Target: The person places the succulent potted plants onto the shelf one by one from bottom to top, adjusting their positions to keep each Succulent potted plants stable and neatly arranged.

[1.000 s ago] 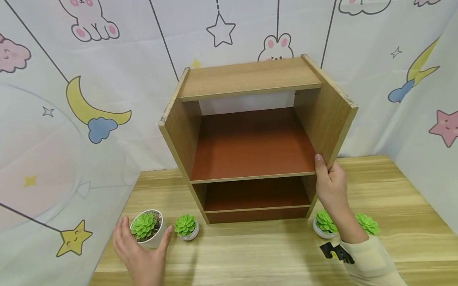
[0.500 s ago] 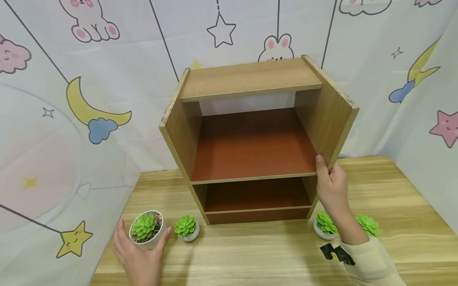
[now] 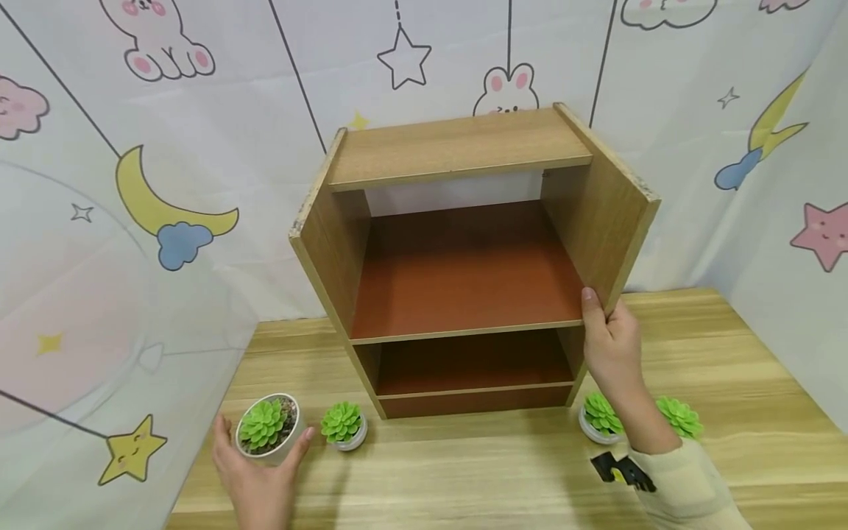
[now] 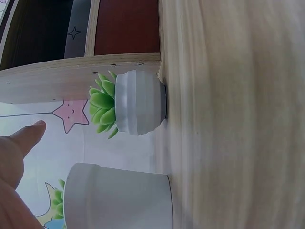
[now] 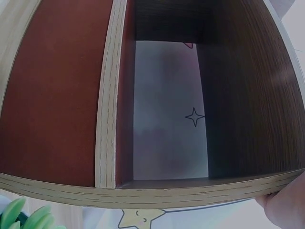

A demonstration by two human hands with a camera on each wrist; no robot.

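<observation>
A small wooden shelf (image 3: 464, 325) with reddish-brown boards stands upright on the table. My right hand (image 3: 612, 338) grips the front edge of its right side panel, thumb on the inner face and fingers around the outside. At the lower left, my left hand (image 3: 258, 471) is spread around the near side of a white pot (image 3: 285, 445) with a green succulent (image 3: 262, 424). In the left wrist view, the thumb (image 4: 28, 138) stands apart from the pot's rim. Beside it, close to the shelf's left foot, sits a smaller potted succulent (image 3: 342, 423).
Right of the shelf are two more small succulents, a nearer-left one (image 3: 601, 414) and another (image 3: 680, 417) partly behind the right forearm. A cartoon-printed cloth (image 3: 265, 110) hangs behind and at both sides of the wood-grain table (image 3: 464, 471).
My left hand's fingers have dropped slightly lower around the big pot. The right hand keeps its grip on the shelf. The head view has shifted a little.
</observation>
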